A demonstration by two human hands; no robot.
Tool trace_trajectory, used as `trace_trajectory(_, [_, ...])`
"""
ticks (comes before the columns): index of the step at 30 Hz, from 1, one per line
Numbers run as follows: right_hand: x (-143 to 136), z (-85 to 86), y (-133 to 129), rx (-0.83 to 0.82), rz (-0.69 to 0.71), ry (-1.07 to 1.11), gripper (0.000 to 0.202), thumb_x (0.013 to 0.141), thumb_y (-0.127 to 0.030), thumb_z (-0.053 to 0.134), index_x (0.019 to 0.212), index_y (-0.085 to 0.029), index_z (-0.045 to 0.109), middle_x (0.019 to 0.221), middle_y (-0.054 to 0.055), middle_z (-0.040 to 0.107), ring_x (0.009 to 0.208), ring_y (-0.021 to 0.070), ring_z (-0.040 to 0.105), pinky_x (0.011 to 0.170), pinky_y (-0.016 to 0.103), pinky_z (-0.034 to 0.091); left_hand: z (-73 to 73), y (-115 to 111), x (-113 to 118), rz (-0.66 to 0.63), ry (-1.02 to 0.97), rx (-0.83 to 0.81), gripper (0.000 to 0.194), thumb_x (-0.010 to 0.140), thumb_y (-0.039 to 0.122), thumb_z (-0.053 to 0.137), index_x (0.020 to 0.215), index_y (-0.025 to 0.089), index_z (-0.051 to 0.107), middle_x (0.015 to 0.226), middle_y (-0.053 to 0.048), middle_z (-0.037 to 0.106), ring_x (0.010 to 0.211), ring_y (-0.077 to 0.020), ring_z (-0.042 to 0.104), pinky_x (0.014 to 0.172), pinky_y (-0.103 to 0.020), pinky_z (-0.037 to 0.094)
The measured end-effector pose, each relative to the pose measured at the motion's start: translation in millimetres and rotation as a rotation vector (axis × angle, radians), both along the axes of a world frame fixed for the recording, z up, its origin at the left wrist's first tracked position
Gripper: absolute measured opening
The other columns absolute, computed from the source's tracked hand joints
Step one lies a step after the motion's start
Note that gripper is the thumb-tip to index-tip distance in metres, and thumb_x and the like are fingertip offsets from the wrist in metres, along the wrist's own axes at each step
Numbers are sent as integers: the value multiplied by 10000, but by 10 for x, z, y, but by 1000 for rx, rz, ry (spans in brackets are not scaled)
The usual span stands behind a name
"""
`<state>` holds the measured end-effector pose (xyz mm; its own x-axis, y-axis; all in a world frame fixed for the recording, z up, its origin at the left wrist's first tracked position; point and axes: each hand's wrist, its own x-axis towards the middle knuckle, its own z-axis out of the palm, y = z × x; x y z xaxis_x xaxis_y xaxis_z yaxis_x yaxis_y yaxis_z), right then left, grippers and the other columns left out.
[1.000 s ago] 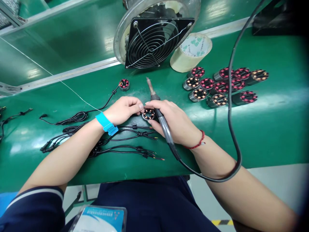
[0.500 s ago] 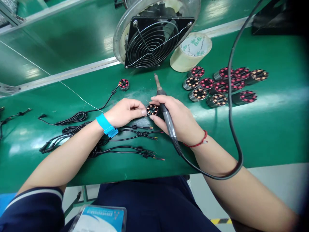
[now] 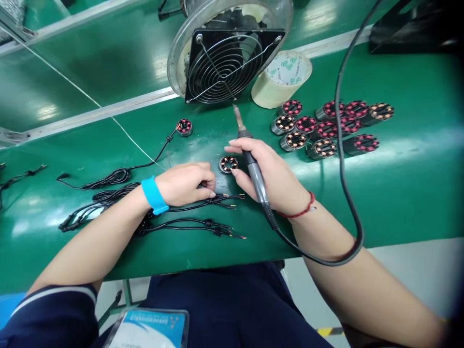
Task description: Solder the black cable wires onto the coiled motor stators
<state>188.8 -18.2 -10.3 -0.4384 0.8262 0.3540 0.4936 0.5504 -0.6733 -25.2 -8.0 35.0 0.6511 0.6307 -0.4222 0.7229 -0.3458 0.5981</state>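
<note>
My right hand [image 3: 266,174] is wrapped around a soldering iron [image 3: 256,181], its metal tip pointing away toward the fan. Beside that hand's thumb, a small motor stator [image 3: 228,165] with copper windings rests on the green bench; the thumb tip is at its edge. My left hand [image 3: 186,183] has come down over the black cables [image 3: 170,223], its fingers curled around one cable close to its stripped end; part of that cable is hidden under the hand. Another stator [image 3: 184,127], with red windings, stands farther back with a cable attached.
Several stators [image 3: 324,129] stand in a group at the right. A caged fan [image 3: 224,67] and a tape roll [image 3: 282,79] are at the back. The iron's cord [image 3: 342,159] loops over my right forearm. A thin pale line [image 3: 130,137] runs down toward my left wrist.
My left hand has let go of the stator and moved down and slightly left onto the cables. My right hand's thumb and fingers have loosened from the stator, still gripping the soldering iron.
</note>
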Motion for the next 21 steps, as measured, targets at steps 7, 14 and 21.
trace_trajectory(7, [-120,-10,-71,-206,0,351,407,867,-256,581,1247,-300,444,1013,18,698,897,174,707,851,357,597,34,95,-61,374,-396,-124,190,817,323,606,748,147,589,658,29,536,605,-88,444,617,-234,378])
trace_trajectory(14, [-204,3,-88,-333,-43,545,419,864,-366,623,1228,-306,425,928,-4,645,779,150,691,774,329,615,46,75,-17,446,-477,-222,180,794,300,632,744,136,578,649,31,520,592,-74,430,586,-221,366])
trace_trajectory(21, [-197,0,-77,-361,-25,547,439,864,-415,607,1241,-308,409,951,4,645,798,158,692,781,344,616,27,71,-4,457,-479,-245,188,784,314,633,743,140,574,653,31,512,588,-79,424,587,-231,362])
